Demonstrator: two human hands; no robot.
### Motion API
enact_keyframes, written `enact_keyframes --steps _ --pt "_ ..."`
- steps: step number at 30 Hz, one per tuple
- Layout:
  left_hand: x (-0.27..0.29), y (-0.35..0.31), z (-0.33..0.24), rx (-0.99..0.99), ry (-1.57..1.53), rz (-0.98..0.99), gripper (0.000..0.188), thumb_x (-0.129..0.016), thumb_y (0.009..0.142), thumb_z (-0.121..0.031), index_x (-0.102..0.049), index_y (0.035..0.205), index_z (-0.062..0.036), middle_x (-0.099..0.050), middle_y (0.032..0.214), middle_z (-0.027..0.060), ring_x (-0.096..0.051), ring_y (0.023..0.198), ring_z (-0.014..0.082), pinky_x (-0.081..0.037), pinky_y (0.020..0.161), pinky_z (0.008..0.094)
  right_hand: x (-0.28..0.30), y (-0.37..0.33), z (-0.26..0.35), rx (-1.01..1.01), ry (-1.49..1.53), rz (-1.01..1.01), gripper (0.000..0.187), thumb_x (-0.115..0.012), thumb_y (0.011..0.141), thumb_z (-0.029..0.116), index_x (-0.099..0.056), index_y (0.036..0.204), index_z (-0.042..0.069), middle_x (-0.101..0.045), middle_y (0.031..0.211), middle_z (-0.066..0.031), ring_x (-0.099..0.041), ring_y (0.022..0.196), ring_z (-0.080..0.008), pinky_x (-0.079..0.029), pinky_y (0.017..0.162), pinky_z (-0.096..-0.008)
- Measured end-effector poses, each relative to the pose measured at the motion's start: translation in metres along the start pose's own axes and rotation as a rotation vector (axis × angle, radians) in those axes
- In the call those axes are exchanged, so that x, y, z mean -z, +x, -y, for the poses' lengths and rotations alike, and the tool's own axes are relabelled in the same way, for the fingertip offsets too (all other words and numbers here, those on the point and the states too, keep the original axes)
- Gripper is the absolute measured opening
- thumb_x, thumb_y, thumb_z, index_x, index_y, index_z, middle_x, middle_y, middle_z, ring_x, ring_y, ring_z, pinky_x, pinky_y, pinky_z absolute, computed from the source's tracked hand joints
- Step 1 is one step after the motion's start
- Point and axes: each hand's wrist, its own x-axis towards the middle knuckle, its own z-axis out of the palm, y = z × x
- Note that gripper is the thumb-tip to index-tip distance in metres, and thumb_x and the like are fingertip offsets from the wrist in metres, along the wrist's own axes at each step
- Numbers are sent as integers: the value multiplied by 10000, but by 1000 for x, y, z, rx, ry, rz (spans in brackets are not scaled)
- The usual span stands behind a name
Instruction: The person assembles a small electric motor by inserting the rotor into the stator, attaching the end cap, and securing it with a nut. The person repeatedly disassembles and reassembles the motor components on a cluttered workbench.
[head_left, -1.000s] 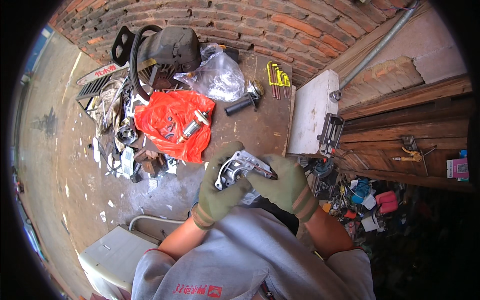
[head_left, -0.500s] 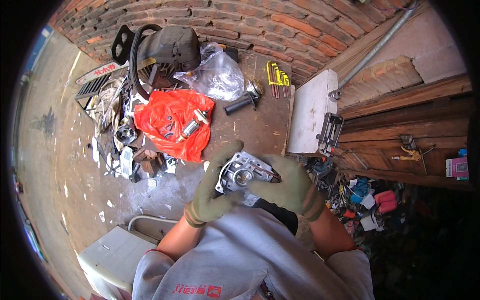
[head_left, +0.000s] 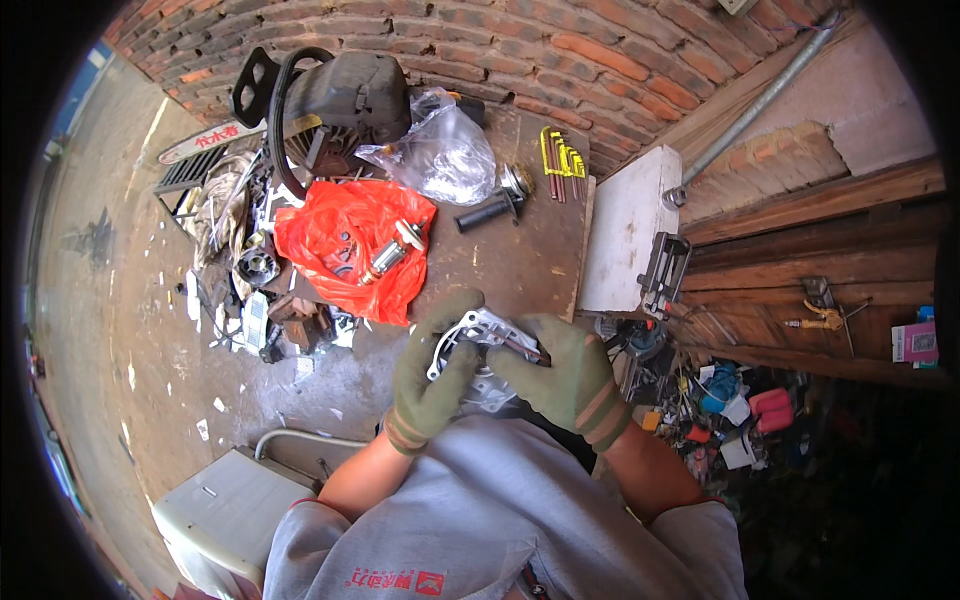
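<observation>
Just in front of my body, both gloved hands are around a silver cast-metal housing (head_left: 490,395) with screw holes in its rim. My left hand (head_left: 428,375) wraps its left side, thumb laid over the middle. On the other side my right hand (head_left: 562,375) is closed, its thumb reaching in toward the left thumb. A thin brown rod (head_left: 527,350), similar to a hex key, lies between the right thumb and fingers. Its tip and the centre of the housing are hidden by the thumbs.
On the bench (head_left: 500,262), an orange-red plastic bag (head_left: 335,230) holds a motor armature (head_left: 392,255). Around it are a black handle (head_left: 482,214), a clear bag (head_left: 440,160), a yellow hex key holder (head_left: 560,155) and a chainsaw (head_left: 345,95). Clutter (head_left: 735,405) lies lower right.
My left thumb has moved up over the housing's middle, covering the round opening that showed before. The housing looks tilted differently. My right hand has shifted slightly left.
</observation>
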Motion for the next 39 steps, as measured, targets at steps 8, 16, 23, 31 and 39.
enact_keyframes --steps 8,16,23,31,39 --pt "-1 0 10 175 -11 -112 378 -602 1001 -68 -578 1364 36 -699 1131 67 -645 1007 113 -516 914 272 -14 15 -21 41 -54 21 291 -718 903 194 -729 1083 -34 -744 863 -116 -692 785 -134 -553 705 -314" --pt "74 -8 48 172 118 -48 416 -480 1104 -248 -514 1423 17 -666 1244 122 -665 1124 218 -541 993 352 -17 72 -104 -125 190 -124 306 -672 941 285 -731 1078 17 -734 871 -165 -705 750 -245 -552 698 -402" --pt "84 -5 45 320 -457 -177 586 -394 1111 -472 -472 1477 -22 -647 1314 113 -654 1185 221 -534 1024 385 -42 145 -172 102 -707 -372 412 -666 925 228 -652 1285 30 -696 1137 -212 -647 1055 -440 -524 924 -514" --pt "69 19 57 315 -550 -152 677 -422 1064 -597 -491 1473 -63 -643 1342 101 -632 1227 241 -491 1083 424 -57 72 -100 306 193 69 892 -856 798 254 -404 1517 -17 -573 1396 -255 -552 1318 -379 -450 1097 -462" --pt "73 31 47 47 -71 102 1073 -848 818 -479 -258 1595 -31 -496 1487 117 -544 1308 230 -488 1088 398 -76 75 -65 260 446 292 824 -838 818 150 -379 1488 13 -560 1391 -128 -564 1267 -218 -471 1080 -397"
